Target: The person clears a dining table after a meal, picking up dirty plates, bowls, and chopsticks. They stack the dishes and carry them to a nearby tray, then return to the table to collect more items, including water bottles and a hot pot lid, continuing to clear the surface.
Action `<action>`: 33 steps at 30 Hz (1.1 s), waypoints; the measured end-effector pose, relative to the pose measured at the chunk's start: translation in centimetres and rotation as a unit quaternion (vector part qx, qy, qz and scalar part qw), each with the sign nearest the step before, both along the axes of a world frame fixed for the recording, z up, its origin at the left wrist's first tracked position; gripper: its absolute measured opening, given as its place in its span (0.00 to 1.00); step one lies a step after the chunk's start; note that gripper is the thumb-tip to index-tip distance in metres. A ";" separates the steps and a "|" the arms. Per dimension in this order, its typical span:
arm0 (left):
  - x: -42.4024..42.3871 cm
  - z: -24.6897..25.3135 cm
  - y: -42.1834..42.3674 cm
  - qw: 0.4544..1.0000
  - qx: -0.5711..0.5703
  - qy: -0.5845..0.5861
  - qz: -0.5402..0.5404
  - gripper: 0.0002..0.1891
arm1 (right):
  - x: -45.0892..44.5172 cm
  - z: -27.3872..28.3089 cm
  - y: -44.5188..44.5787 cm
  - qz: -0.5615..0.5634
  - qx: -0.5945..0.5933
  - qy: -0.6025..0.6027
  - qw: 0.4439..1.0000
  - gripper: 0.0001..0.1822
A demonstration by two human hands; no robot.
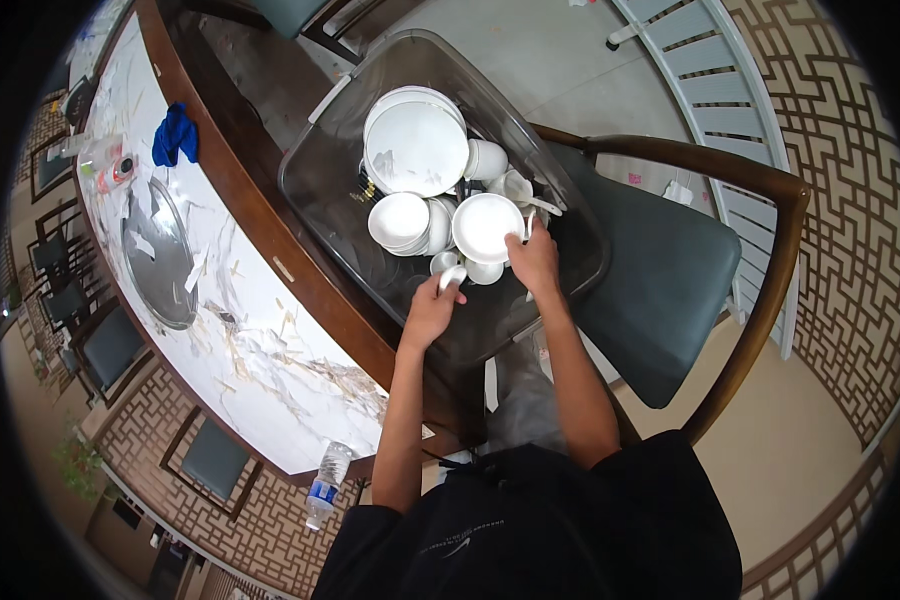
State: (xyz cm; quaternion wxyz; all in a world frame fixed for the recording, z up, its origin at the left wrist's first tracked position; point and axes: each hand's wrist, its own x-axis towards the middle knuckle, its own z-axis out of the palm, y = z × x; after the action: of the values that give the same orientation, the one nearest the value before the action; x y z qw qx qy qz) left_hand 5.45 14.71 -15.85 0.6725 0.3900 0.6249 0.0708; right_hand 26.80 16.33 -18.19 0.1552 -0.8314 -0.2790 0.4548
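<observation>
A dark see-through plastic tub full of white tableware lies before me. My left hand, at its near side, pinches a small white ceramic piece, perhaps a cup or spoon. My right hand grips the edge of a round white dish. A white handle, likely a soup spoon's, shows by its fingers. Beyond are a stack of white plates and nested bowls tipped on their side. White cups and a spoon lie to the right, with dark chopsticks partly hidden.
Left of the tub curves a marble-topped table with a wooden rim, littered with scraps. It holds a glass turntable, a blue cloth and a plastic bottle at its edge. A wooden armchair stands close on the right.
</observation>
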 end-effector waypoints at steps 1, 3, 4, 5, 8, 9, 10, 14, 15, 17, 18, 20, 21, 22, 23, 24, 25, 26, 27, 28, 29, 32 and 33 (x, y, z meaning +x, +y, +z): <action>-0.3 -0.7 -0.7 0.998 0.024 0.032 -0.038 0.12 | 0.0 -0.2 -0.3 0.006 -0.007 0.000 1.000 0.33; -0.4 -1.9 -1.7 0.986 0.071 0.095 -0.116 0.13 | 0.3 -0.8 -0.7 0.015 -0.020 -0.002 1.000 0.33; -0.4 -2.3 -2.0 0.985 0.053 0.115 -0.121 0.13 | 0.2 -1.3 -1.0 0.013 -0.023 -0.010 1.000 0.31; -0.5 -2.7 -2.2 0.985 0.019 0.122 -0.123 0.13 | 0.1 -1.7 -1.3 0.005 -0.026 0.008 1.000 0.30; -0.1 -3.6 -1.9 0.982 -0.079 0.120 -0.123 0.12 | -0.4 -3.0 -1.7 -0.029 -0.014 0.037 0.999 0.26; -0.2 -4.5 -1.9 0.981 -0.114 0.109 -0.117 0.12 | -0.6 -3.0 -1.4 -0.022 -0.026 0.032 0.999 0.26; -0.2 -4.9 -1.8 0.978 -0.147 0.099 -0.112 0.12 | -0.9 -2.5 -1.0 -0.017 -0.035 0.019 0.999 0.26; -0.1 -5.6 -2.0 0.975 -0.182 0.081 -0.097 0.13 | -0.6 -1.5 0.4 0.028 -0.077 0.004 0.997 0.24; -0.2 -5.8 -2.1 0.975 -0.186 0.077 -0.096 0.13 | -0.5 -1.1 0.8 0.038 -0.090 0.006 0.995 0.23; -0.5 -6.5 -2.4 0.973 -0.196 0.071 -0.098 0.12 | -0.4 -0.5 1.7 0.053 -0.114 0.011 0.992 0.23; -0.5 -6.9 -2.6 0.971 -0.204 0.068 -0.101 0.12 | -0.4 -0.5 2.0 0.061 -0.127 0.013 0.990 0.23; -0.8 -7.6 -2.9 0.968 -0.216 0.072 -0.106 0.11 | -0.4 -0.4 2.4 0.057 -0.121 0.010 0.991 0.26; -0.5 -7.6 -2.9 0.966 -0.221 0.078 -0.108 0.11 | -0.3 -0.3 2.6 0.055 -0.118 0.007 0.991 0.27; -0.3 -7.6 -2.8 0.964 -0.225 0.084 -0.111 0.11 | -0.1 -0.3 2.7 0.060 -0.123 0.009 0.990 0.28; -0.1 -7.6 -2.8 0.963 -0.226 0.087 -0.119 0.11 | 0.0 -0.2 2.9 0.066 -0.128 0.012 0.990 0.28; 0.1 -7.7 -2.8 0.962 -0.226 0.089 -0.128 0.11 | 0.2 -0.2 3.0 0.071 -0.133 0.014 0.989 0.28; 0.3 -7.7 -2.8 0.960 -0.226 0.092 -0.136 0.11 | 0.3 -0.2 3.1 0.078 -0.135 0.014 0.988 0.27; 0.5 -7.7 -2.9 0.961 -0.217 0.105 -0.137 0.12 | 0.3 -0.2 3.2 0.085 -0.138 0.014 0.987 0.27; 1.0 -7.4 -2.9 0.961 -0.207 0.118 -0.139 0.12 | 0.4 -0.4 3.1 0.091 -0.140 0.014 0.986 0.26; 1.4 -7.1 -2.9 0.961 -0.198 0.131 -0.141 0.13 | 0.4 -0.6 2.9 0.085 -0.120 0.006 0.989 0.26; 1.9 -6.8 -2.8 0.959 -0.187 0.143 -0.157 0.12 | 0.3 -0.7 2.6 0.078 -0.100 -0.002 0.992 0.25; 2.2 -6.9 -3.2 0.950 -0.162 0.179 -0.199 0.12 | 0.0 -0.4 1.9 0.056 -0.038 -0.008 0.998 0.25; 2.3 -7.4 -3.4 0.946 -0.157 0.189 -0.211 0.12 | 0.0 -0.2 1.7 0.048 -0.018 -0.008 0.999 0.25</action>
State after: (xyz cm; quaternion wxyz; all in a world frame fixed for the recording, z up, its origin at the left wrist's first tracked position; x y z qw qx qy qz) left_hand 7.78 11.36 -23.27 0.5946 0.4083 0.6472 -0.2465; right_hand 26.82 18.04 -18.41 0.1163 -0.8232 -0.3119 0.4599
